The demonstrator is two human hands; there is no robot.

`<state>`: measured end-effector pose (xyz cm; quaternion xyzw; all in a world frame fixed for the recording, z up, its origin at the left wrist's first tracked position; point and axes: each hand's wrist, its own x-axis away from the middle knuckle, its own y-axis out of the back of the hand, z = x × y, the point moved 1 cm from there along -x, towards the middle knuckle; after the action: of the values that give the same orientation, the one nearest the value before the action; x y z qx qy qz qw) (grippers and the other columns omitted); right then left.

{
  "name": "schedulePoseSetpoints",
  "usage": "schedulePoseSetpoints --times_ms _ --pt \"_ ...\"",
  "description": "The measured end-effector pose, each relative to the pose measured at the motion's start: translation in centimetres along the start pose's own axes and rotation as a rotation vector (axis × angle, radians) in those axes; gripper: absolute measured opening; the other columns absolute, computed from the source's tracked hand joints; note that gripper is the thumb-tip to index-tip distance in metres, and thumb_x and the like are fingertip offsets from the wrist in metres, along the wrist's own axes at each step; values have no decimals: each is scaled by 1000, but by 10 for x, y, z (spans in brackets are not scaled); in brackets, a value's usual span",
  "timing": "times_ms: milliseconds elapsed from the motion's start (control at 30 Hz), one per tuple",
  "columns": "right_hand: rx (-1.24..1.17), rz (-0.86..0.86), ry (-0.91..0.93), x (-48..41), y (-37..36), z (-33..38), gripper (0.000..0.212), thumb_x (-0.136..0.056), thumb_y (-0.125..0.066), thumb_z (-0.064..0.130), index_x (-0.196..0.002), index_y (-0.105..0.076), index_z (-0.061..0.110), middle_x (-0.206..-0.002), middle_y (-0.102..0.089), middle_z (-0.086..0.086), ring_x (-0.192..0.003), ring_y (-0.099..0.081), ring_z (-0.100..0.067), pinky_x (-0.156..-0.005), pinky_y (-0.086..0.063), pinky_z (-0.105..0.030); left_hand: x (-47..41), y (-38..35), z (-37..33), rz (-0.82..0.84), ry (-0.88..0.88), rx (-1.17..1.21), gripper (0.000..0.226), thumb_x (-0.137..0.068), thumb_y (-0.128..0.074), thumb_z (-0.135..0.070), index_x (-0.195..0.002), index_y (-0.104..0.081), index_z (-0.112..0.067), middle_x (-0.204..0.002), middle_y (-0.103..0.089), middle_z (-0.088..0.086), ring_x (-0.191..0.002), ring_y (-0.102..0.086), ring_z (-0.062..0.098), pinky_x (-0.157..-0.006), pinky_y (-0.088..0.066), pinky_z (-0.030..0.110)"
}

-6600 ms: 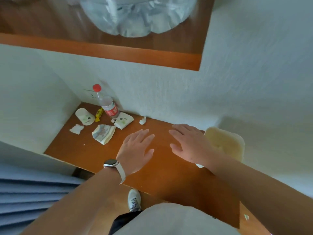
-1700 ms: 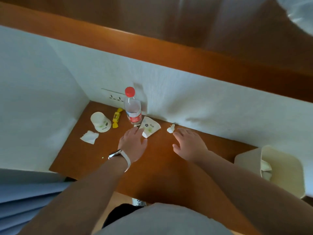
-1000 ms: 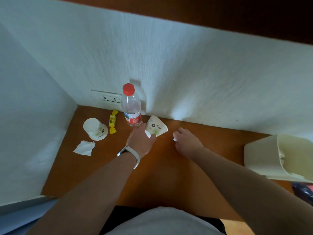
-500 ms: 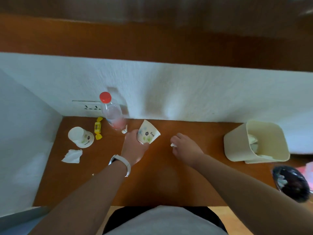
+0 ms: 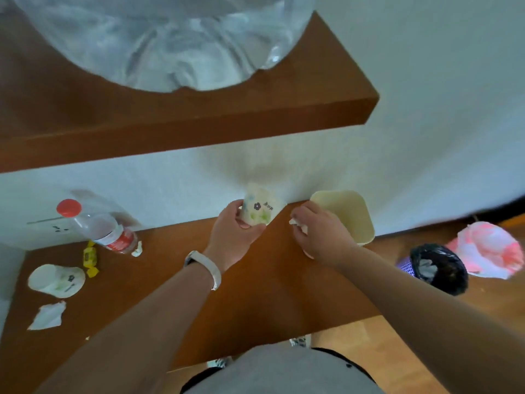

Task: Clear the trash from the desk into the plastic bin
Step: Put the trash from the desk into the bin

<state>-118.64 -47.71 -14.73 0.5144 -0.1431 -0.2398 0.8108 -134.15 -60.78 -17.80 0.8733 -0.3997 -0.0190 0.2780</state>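
My left hand (image 5: 234, 234) grips a crushed white paper cup (image 5: 260, 209) with a flower print, lifted above the desk (image 5: 270, 294) near the wall. My right hand (image 5: 318, 233) pinches a small white paper scrap (image 5: 298, 224) right beside the cream plastic bin (image 5: 345, 213), which stands at the desk's right end. On the left of the desk lie a red-capped plastic bottle (image 5: 99, 227), a yellow candy wrapper (image 5: 90, 258), another paper cup (image 5: 56, 280) on its side and a crumpled tissue (image 5: 47, 315).
A wooden shelf (image 5: 199, 120) with a clear plastic bag (image 5: 159, 38) overhangs the desk. On the floor to the right stand a purple basket with a black liner (image 5: 436, 267) and a pink-white bag (image 5: 488, 248). A small white scrap (image 5: 137, 248) lies by the bottle.
Both hands have travelled right toward the cream bin, the left carrying the paper cup higher, the right carrying the scrap. My view has swung right and up.
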Motion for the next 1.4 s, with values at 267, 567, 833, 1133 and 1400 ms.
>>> schedulePoseSetpoints --times_ms 267,567,833,1133,1400 --pt "-43 -65 -137 23 48 -82 22 -93 -56 24 -112 -61 14 -113 -55 1 -94 -54 -19 -75 -50 -36 -13 -65 -72 125 -126 -94 62 -79 -75 -38 -133 -46 -30 -114 -59 -12 -90 -62 0 -72 -53 20" --pt "-89 -7 -68 35 58 -137 26 -89 -60 24 -114 -61 15 -106 -59 -1 -96 -55 -19 -77 -47 -31 -19 -119 -104 200 -186 -450 61 -86 -66 -42 -141 -40 -32 -113 -50 -9 -96 -55 8 -78 -49 24" --pt "-58 90 62 31 59 -154 23 -91 -58 34 -109 -63 20 -107 -61 5 -98 -54 -13 -87 -45 -28 0 -128 -101 159 -304 -680 49 -94 -54 -42 -138 -48 -22 -136 -44 -4 -124 -42 14 -105 -34 31" --pt "88 164 300 3 55 -123 35 -93 -49 39 -117 -61 17 -121 -60 1 -109 -53 -19 -96 -39 -36 16 -88 -74 35 -237 -707 49 -96 -48 -44 -142 -41 -29 -150 -38 -5 -138 -31 16 -112 -24 37" --pt "183 254 542 -27 26 -35 52 -98 -40 49 -140 -44 19 -150 -40 -2 -137 -35 -21 -109 -31 -39 56 -15 -17 -76 -104 -901 57 -95 -46 -47 -147 -35 -26 -155 -31 1 -144 -25 22 -117 -19 44"
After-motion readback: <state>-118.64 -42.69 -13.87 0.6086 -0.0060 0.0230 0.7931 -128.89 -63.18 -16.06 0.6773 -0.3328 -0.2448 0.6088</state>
